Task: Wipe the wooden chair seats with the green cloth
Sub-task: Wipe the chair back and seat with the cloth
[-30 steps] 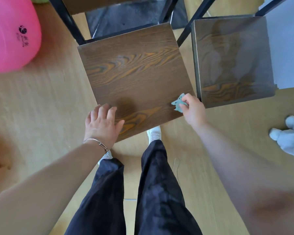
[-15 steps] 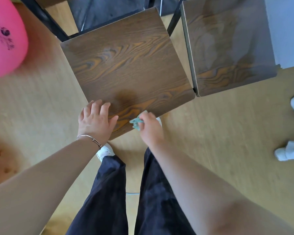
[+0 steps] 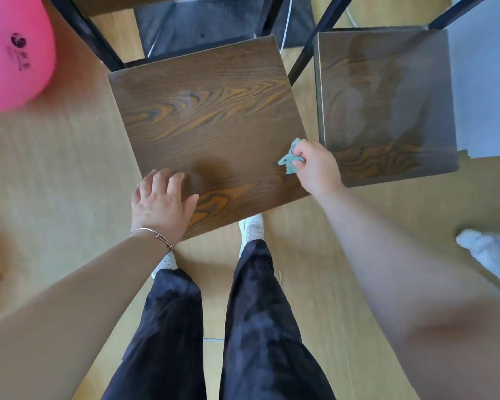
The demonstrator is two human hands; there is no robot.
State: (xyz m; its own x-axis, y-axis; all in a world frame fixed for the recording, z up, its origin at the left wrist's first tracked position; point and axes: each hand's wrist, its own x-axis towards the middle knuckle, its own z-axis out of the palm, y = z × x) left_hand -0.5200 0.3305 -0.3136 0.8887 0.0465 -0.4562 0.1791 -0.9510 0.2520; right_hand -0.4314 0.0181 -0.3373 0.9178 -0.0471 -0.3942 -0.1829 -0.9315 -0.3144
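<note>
Two dark wooden chair seats stand side by side on black metal frames. On the near left chair seat (image 3: 205, 122) my left hand (image 3: 160, 203) rests flat at the front left corner, fingers straight. My right hand (image 3: 315, 166) grips a crumpled green cloth (image 3: 290, 160) and presses it against the seat's right edge, near the front. The right chair seat (image 3: 384, 105) is greyer with dull smears and nothing touches it.
A big pink ball (image 3: 15, 53) lies on the wooden floor at the far left. Black chair legs (image 3: 81, 33) rise behind the seats. My legs in dark trousers (image 3: 243, 327) stand below. Someone's white-socked foot (image 3: 485, 249) shows at the right edge.
My right hand swept the cloth from the seat's right edge to the front edge near my left hand, then back to the right edge. My left hand stayed on the front left corner.
</note>
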